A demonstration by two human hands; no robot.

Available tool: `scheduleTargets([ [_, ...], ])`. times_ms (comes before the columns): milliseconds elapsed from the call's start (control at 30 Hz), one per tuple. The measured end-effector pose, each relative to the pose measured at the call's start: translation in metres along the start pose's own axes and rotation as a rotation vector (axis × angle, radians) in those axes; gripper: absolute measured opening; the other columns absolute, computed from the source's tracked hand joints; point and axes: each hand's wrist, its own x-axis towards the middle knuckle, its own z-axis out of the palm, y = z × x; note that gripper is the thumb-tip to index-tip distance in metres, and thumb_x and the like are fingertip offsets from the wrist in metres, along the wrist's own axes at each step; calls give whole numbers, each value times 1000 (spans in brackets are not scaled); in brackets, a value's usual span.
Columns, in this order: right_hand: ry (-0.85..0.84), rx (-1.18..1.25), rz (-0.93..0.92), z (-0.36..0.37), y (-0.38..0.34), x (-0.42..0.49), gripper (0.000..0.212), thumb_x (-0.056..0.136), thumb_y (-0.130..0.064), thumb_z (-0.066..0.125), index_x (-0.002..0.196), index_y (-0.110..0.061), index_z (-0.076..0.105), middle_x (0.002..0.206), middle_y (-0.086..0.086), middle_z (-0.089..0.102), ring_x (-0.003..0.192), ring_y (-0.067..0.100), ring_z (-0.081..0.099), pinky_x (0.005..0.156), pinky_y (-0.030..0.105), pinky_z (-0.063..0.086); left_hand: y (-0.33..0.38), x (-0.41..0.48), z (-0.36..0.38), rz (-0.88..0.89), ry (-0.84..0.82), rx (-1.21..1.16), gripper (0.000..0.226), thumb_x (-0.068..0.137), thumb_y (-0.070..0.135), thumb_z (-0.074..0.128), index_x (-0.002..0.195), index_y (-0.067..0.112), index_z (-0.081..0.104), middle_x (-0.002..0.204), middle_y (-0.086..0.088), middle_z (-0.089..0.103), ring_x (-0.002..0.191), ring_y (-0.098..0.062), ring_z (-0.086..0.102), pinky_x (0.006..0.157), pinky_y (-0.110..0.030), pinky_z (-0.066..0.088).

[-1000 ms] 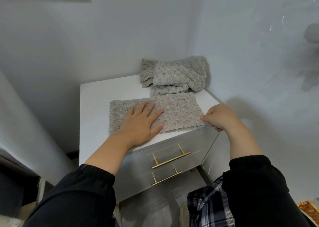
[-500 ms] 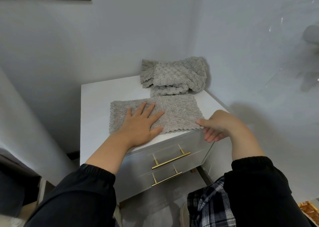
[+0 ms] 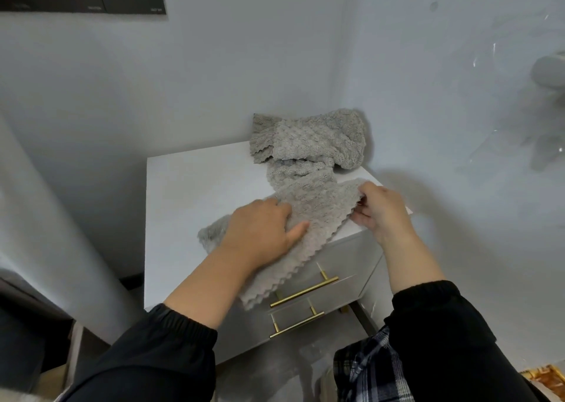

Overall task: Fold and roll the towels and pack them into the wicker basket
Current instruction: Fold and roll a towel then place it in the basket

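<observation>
- The folded grey waffle-textured towel [image 3: 318, 215] lies skewed across the near right part of the white two-drawer desk [image 3: 183, 193]. Its near end hangs over the front edge, in front of the brass bar handles [image 3: 305, 291].
- The left grip [image 3: 263, 230] sits on the towel's left part, fingers bent down into the cloth and thumb lying out along it. A tuft of towel shows just past it on the left.
- The right grip [image 3: 379, 209] pinches the towel's far right corner between thumb and fingertips.
- The step in hand looks like squaring the folded strip before rolling. It should go best with the whole strip on the desk top, so no hanging part pulls the layers apart.
- Line up the scalloped edges one over the other first. The cloth looks plush and thick, so the layers are apt to creep, and a roll begun askew will cone out.
- Begin the roll at one short end with both grips spread wide. Tuck the first turn tight and press evenly across the width.
- Leave room from the heap of loose grey towels [image 3: 308, 141] at the far right corner. Whether it touches the strip's far edge I cannot tell.
- A woven golden-brown rim [image 3: 547, 378] at the near right may be the wicker basket, but too little shows to be sure.
</observation>
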Motion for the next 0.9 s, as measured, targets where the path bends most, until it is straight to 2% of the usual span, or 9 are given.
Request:
scheduleTargets([
  [167, -70, 127, 40, 16, 12, -12, 7, 85, 1, 64, 81, -5, 62, 85, 14, 66, 76, 27, 64, 77, 41, 53, 15, -3, 0, 16, -29, 24, 44, 96, 50, 36, 90, 13, 60, 93, -6, 57, 85, -25, 58, 65, -32, 43],
  [267, -106, 108, -61, 17, 8, -17, 16, 88, 5, 58, 82, -8, 64, 85, 12, 67, 78, 26, 66, 78, 42, 54, 13, -4, -6, -234, 114, -209, 37, 96, 38, 40, 84, 13, 65, 83, -4, 63, 80, -26, 61, 64, -30, 43],
  [367, -367, 235, -105, 16, -5, -21, 22, 94, 3, 47, 101, -9, 63, 97, 8, 70, 90, 23, 68, 82, 40, 56, -2, 1, -9, -368, 289, -445, 26, 94, 36, 49, 107, 21, 67, 106, 0, 65, 97, -22, 59, 77, -29, 44],
  [433, -519, 313, -81, 14, -13, -26, 27, 94, 3, 41, 111, -6, 60, 102, 9, 71, 94, 23, 68, 81, 37, 57, -15, 5, -11, -351, 248, -704, 46, 90, 42, 58, 132, 23, 52, 129, 5, 53, 120, -15, 48, 97, -30, 38],
  [500, -616, 329, -64, 13, -16, -29, 29, 89, 3, 43, 112, -5, 59, 102, 10, 71, 93, 23, 69, 79, 35, 58, -24, 7, -16, -406, 97, -1040, 65, 84, 53, 62, 140, 25, 43, 129, 10, 49, 124, -11, 45, 102, -30, 36],
  [600, -704, 277, -66, 11, -17, -31, 37, 76, 0, 50, 112, -2, 59, 103, 12, 71, 94, 23, 69, 80, 35, 58, -32, 7, -23, -486, -197, -1440, 63, 72, 64, 63, 118, 21, 64, 119, -4, 67, 113, -22, 61, 98, -36, 47],
  [700, -678, 127, -88, 13, -16, -28, 35, 78, 4, 55, 112, -2, 59, 100, 12, 71, 91, 24, 70, 78, 36, 58, -34, 7, -24, -501, -320, -1705, 49, 70, 45, 67, 105, 11, 69, 107, -7, 72, 98, -19, 68, 82, -31, 56],
  [800, -515, -56, -159, 20, -14, -18, 24, 87, 4, 58, 109, -5, 61, 95, 9, 73, 96, 27, 68, 88, 42, 55, -30, 9, -23, -556, -182, -1705, 15, 80, 17, 70, 92, 8, 68, 88, -6, 73, 73, -12, 70, 61, -23, 56],
  [900, -396, -273, -257, 31, -17, -19, 38, 79, -14, 73, 112, 0, 61, 110, 21, 67, 107, 36, 62, 100, 55, 44, -33, 14, -17, -587, 64, -1419, 7, 81, 15, 74, 78, 12, 68, 73, -1, 69, 59, -8, 64, 53, -20, 50],
])
